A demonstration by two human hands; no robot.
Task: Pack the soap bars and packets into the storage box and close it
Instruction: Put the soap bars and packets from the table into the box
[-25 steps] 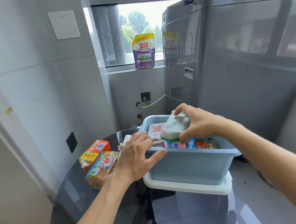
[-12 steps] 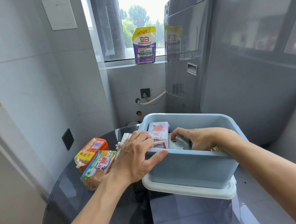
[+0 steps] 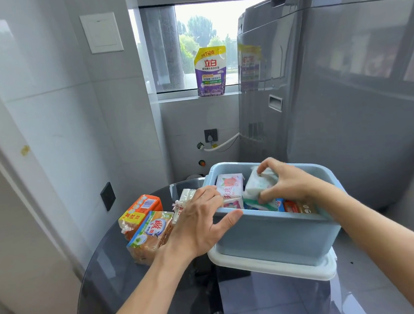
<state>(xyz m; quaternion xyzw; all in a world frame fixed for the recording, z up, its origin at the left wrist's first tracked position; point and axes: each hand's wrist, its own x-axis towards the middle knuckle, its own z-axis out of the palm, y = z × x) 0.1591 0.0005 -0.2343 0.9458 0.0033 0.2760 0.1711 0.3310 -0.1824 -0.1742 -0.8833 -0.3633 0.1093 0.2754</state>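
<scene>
Soft white packet (image 3: pixel 258 186) pinched in curled right hand (image 3: pixel 286 183) just above pale blue storage box (image 3: pixel 275 235); likely light, crinkly and yielding, best taken by its edges. Left hand (image 3: pixel 200 221) gripping box rim, thumb on front wall. Dark glass counter (image 3: pixel 116 281), probably slick, carrying orange and green soap packs (image 3: pixel 147 224) beside box; white lid (image 3: pixel 272 267) beneath box; grey tiled walls, window behind.

arms: bare, no sleeves | left grip (image 3: pixel 200 221): bare | right grip (image 3: pixel 286 183): bare

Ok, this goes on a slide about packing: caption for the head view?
Left hand steadies the blue storage box while the right hand holds a white packet inside it.
</scene>
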